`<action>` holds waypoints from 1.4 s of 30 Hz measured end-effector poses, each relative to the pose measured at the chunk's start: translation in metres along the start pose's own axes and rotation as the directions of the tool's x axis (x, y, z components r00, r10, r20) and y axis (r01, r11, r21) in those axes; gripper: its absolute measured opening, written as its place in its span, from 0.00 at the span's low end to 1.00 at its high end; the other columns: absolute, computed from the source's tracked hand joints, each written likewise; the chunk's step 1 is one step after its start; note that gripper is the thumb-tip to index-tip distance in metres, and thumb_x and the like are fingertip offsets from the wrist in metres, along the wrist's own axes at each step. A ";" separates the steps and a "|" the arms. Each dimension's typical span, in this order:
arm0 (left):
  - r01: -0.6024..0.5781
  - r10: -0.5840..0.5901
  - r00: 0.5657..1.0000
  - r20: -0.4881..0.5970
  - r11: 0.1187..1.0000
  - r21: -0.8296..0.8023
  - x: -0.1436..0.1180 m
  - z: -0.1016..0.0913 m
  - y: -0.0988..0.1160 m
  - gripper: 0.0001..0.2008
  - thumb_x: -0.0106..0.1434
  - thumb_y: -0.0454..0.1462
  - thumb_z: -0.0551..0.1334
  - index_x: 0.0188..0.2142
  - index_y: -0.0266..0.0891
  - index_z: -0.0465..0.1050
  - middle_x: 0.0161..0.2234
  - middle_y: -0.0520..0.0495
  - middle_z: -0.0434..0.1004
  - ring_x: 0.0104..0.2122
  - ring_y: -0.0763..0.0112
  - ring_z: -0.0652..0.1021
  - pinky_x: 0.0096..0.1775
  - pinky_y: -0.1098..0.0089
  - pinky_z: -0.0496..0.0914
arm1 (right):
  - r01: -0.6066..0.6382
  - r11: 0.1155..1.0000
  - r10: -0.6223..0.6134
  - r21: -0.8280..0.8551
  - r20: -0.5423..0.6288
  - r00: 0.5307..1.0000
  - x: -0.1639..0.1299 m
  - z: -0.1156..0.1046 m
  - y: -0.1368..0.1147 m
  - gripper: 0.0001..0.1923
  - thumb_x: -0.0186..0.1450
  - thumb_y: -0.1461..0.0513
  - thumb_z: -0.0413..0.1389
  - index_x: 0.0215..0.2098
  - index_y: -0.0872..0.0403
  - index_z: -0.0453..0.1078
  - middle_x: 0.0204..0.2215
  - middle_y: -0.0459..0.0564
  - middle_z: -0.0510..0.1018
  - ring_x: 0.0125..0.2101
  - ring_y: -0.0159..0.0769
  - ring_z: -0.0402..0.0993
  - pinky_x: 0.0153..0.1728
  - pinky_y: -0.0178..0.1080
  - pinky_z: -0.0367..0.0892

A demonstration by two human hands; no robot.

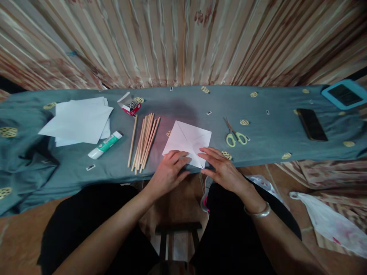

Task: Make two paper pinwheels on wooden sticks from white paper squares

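A square sheet of white paper (187, 137) lies on the cloth-covered table near its front edge, with crease lines crossing at its middle. My left hand (171, 168) rests on the paper's lower left part, fingers stretched out. On the lower right side, my right hand (219, 166) touches the sheet with its fingers spread and a bracelet on the wrist. Scissors (235, 135) with pale green handles lie to the right of the paper. To its left is a bundle of thin wooden sticks (146, 141), with one stick (132, 141) lying apart.
A stack of white paper (78, 118), a glue tube (105, 145) and an opened small red box (130, 106) of metal bits are on the left. A phone (312, 124) and a blue-framed device (345, 94) lie at the right. A curtain (183, 46) hangs behind the table.
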State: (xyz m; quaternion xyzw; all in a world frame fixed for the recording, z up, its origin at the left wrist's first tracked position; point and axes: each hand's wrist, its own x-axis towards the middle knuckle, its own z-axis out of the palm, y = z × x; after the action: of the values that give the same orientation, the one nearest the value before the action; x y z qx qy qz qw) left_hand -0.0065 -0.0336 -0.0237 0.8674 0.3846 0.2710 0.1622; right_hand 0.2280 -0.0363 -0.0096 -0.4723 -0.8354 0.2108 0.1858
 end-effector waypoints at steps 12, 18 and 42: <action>0.075 -0.080 0.995 -0.062 0.994 -0.080 0.016 0.006 -0.003 0.14 0.62 0.38 0.64 0.46 0.34 0.72 0.44 0.40 0.76 0.43 0.59 0.73 0.45 0.58 0.71 | -0.039 0.998 0.037 0.051 0.038 0.999 0.003 -0.007 -0.002 0.26 0.60 0.56 0.63 0.55 0.52 0.68 0.59 0.56 0.69 0.61 0.48 0.62 0.61 0.56 0.59; 0.053 -0.060 0.996 -0.065 0.993 -0.103 0.016 0.006 -0.005 0.10 0.68 0.38 0.58 0.44 0.36 0.75 0.41 0.42 0.78 0.40 0.64 0.75 0.43 0.60 0.71 | -0.084 0.987 0.087 0.140 -0.019 0.996 0.006 -0.008 -0.003 0.23 0.60 0.58 0.63 0.53 0.49 0.70 0.56 0.53 0.72 0.58 0.45 0.65 0.60 0.53 0.61; 0.084 -0.088 0.994 -0.058 0.994 -0.068 0.011 0.005 -0.004 0.10 0.69 0.34 0.55 0.45 0.37 0.73 0.39 0.43 0.78 0.38 0.65 0.75 0.41 0.63 0.72 | -0.246 0.947 0.298 0.205 -0.287 0.910 0.051 0.022 -0.024 0.01 0.62 0.61 0.59 0.32 0.49 0.73 0.53 0.51 0.74 0.55 0.43 0.68 0.56 0.53 0.65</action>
State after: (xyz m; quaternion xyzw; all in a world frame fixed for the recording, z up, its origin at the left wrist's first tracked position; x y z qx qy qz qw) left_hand 0.0003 -0.0227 -0.0259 0.8356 0.4172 0.3024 0.1903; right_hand 0.1751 -0.0073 -0.0098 -0.5950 -0.7007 0.2249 0.3231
